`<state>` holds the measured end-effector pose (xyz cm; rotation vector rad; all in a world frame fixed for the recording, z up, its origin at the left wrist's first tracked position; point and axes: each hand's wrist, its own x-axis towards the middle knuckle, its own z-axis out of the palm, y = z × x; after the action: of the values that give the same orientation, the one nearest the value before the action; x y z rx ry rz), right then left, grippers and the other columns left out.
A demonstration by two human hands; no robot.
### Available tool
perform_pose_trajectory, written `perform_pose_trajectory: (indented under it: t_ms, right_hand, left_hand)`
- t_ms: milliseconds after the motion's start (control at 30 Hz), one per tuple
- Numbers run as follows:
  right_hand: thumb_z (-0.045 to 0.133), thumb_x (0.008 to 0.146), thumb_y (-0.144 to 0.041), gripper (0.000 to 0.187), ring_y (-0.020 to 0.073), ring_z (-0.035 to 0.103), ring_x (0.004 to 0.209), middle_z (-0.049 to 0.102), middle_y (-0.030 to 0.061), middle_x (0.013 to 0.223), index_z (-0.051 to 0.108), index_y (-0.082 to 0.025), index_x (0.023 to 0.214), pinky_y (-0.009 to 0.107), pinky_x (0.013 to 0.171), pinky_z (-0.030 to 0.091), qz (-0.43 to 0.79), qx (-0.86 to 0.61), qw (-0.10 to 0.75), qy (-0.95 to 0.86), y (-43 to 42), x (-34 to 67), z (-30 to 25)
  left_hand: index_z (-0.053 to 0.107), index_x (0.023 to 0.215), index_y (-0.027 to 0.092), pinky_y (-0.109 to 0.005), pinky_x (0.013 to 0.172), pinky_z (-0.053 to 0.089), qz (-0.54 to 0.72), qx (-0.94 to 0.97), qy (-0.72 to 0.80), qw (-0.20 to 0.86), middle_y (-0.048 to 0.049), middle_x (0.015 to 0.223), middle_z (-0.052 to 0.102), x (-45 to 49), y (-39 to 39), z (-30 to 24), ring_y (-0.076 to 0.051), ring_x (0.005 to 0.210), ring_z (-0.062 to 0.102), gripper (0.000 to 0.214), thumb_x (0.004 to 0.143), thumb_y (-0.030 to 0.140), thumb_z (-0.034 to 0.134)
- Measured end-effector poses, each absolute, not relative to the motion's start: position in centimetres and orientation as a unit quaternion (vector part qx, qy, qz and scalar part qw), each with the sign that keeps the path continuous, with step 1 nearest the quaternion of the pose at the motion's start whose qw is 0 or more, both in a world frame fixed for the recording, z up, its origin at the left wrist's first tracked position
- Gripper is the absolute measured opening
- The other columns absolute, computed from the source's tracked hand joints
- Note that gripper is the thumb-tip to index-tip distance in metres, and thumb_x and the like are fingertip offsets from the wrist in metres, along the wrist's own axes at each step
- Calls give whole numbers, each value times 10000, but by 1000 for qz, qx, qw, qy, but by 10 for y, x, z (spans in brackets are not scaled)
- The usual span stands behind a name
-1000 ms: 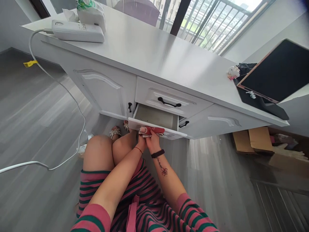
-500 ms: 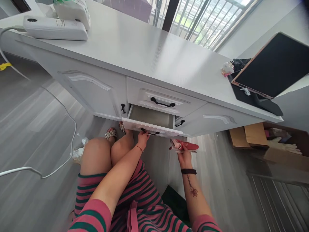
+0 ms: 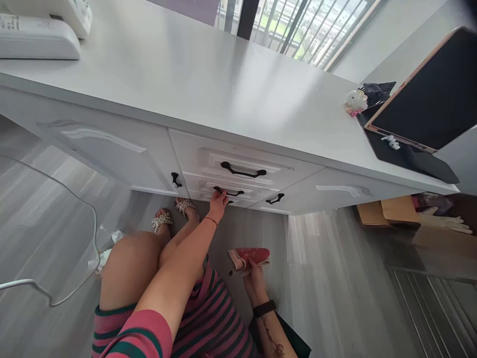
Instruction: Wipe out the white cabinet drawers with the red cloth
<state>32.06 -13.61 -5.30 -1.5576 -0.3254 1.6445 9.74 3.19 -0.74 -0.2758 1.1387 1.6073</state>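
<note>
Left hand (image 3: 218,203) touches black curved handle (image 3: 238,193) of white panelled drawer (image 3: 257,193); I can't tell if it grips | right hand (image 3: 255,282) pinches red-and-pink folded bundle (image 3: 257,254) above grey wood-grain floor (image 3: 316,288)

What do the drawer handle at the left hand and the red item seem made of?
Drawer handle: probably painted metal, smooth and black, judging by its slim curved shape. Red item: perhaps fabric or soft leather, fairly matte, with paler edges; I can't be sure.

No legible text; small print (image 3: 9,22) on the white device (image 3: 44,41), countertop (image 3: 167,64) left, too blurred to read.
</note>
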Motion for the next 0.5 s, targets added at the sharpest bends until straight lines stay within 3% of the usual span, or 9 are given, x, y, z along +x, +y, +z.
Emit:
perform_pose_trajectory:
  t_ms: [133, 267, 433, 500]
  right_hand:
    - [808, 595, -329, 314, 185, 692, 787, 738, 2, 875, 692, -247, 875, 306, 751, 568, 649, -609, 441, -113, -127, 317, -30]
    - [815, 622, -294, 303, 168, 683, 834, 739, -12, 892, 700, -244, 898, 291, 799, 551, 685, -558, 449, -132, -127, 315, 0]
    - [790, 620, -269, 187, 155, 651, 793, 717, -30, 793, 691, -214, 769, 269, 775, 514, 737, -504, 429, -139, -139, 315, 50]
    - [772, 594, -251, 168, 155, 627, 738, 702, -34, 753, 669, -206, 720, 272, 736, 503, 759, -480, 418, -135, -148, 315, 71]
  left_hand:
    - [521, 787, 210, -221, 895, 489, 666, -101, 488, 555, 29, 776, 564, 96, 31, -8, -71, 791, 592, 188, 826, 109, 676]
    - [587, 831, 202, -296, 924, 461, 599, -71, 521, 604, -7, 812, 599, 107, 14, 3, -143, 891, 605, 148, 804, 221, 731]
    - [714, 842, 135, -337, 906, 446, 520, 34, 511, 683, -103, 928, 712, 138, -55, 57, -256, 1006, 627, 260, 629, 170, 860]
    - [737, 935, 125, -330, 883, 471, 504, 106, 450, 730, -114, 1010, 731, 148, -101, 87, -242, 970, 655, 298, 698, 280, 828]
